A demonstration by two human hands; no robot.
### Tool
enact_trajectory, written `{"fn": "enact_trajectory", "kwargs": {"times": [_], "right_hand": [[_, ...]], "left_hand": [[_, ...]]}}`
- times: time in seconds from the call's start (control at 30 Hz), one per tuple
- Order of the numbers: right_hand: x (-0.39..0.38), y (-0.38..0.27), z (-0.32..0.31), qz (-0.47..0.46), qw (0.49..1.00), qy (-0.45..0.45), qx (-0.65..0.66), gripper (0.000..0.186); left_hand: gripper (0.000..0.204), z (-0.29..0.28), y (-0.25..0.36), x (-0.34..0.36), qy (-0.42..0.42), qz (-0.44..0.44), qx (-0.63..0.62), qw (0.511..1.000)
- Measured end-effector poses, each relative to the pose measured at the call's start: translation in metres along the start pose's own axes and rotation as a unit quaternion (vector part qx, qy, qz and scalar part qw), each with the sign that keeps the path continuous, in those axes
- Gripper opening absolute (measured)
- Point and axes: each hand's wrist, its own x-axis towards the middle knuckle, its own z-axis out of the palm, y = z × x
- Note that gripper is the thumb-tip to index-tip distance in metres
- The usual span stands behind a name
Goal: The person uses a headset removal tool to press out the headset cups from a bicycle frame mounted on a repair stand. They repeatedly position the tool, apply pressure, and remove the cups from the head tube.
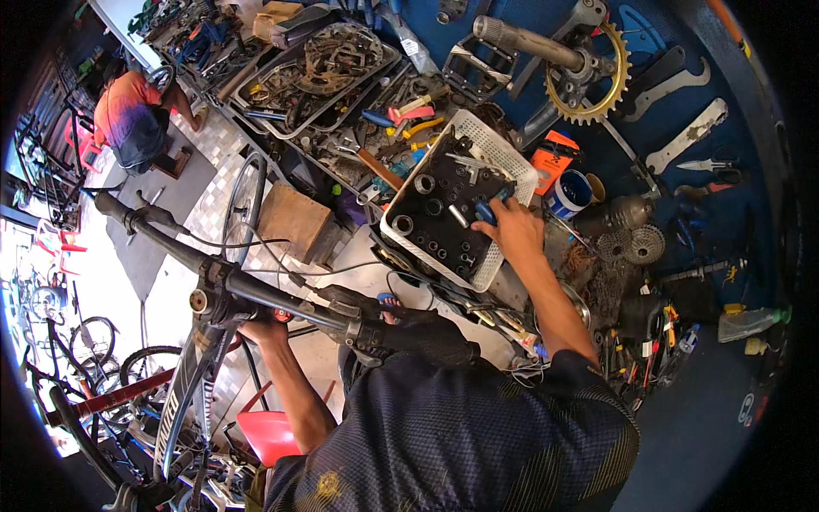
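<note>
My right hand (519, 230) reaches into a white perforated basket (401, 205), its fingers closed on a blue-handled tool (485, 209). Dark sockets (433, 206) and a short silver cylinder (457, 215) lie beside it on the black lining. My left hand (266, 331) grips the bicycle (213, 290) low at the front of its frame, below the black handlebar (158, 235); its fingertips are partly hidden behind the bike, near a small red part (281, 314).
Trays of metal parts (303, 81) and scattered tools cover the bench. A crankset (589, 68) and wrenches (682, 132) are at the blue board. A person (132, 115) in orange crouches at upper left. Bicycles (94, 341), a red chair (264, 431) and a wooden block (294, 218) surround me.
</note>
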Motion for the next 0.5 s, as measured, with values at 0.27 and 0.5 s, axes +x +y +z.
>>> {"fn": "enact_trajectory", "kwargs": {"times": [0.27,0.5], "right_hand": [[0.006,-0.049,-0.058,-0.106,0.992,-0.027,0.055,0.065],[0.003,-0.217,-0.121,-0.426,0.792,-0.071,0.431,0.067]], "left_hand": [[0.059,0.028,-0.01,-0.014,0.007,0.032,0.065,0.997],[0.052,0.054,-0.001,-0.03,0.041,-0.066,-0.08,0.994]]}}
